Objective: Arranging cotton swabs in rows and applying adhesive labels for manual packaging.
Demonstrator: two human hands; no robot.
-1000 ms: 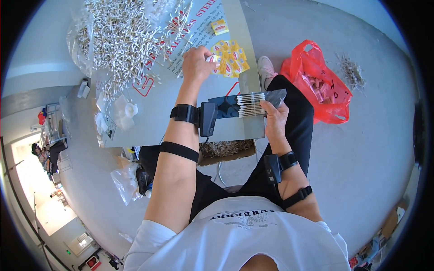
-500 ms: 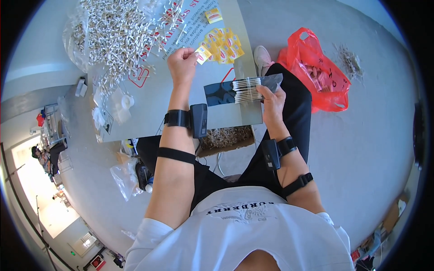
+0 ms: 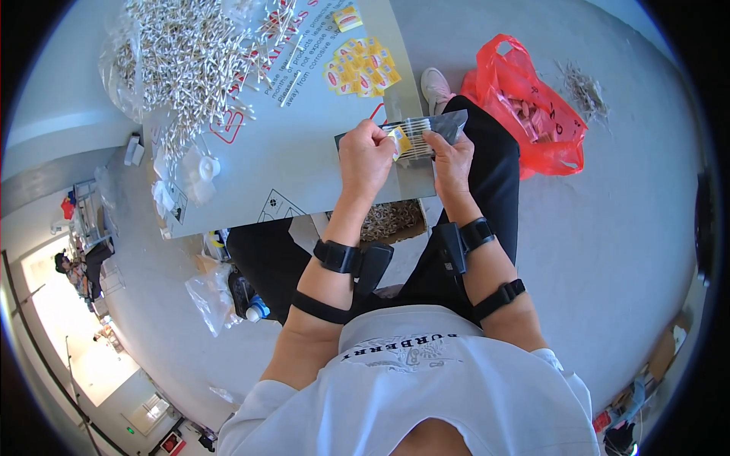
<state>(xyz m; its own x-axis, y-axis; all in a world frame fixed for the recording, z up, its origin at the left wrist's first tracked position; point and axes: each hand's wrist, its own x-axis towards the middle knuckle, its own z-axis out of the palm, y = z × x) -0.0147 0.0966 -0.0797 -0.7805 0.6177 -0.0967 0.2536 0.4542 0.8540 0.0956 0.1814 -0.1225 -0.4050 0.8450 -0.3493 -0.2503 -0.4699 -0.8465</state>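
With closed fingers, the right hand (image 3: 454,158) holds a row of cotton swabs (image 3: 418,128) and a translucent plastic bag (image 3: 450,124) at the edge of the worktop (image 3: 296,167). The left hand (image 3: 366,156) pinches one yellow label (image 3: 402,141) over them. Farther lie grouped yellow labels (image 3: 362,67) and many loose swabs (image 3: 182,61).

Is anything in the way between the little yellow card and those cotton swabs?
Nothing visible is. The left hand holds the yellow card over part of the cotton swabs; whether they touch, I can't tell. The right hand grips the swabs' right end, beside the card, not between.
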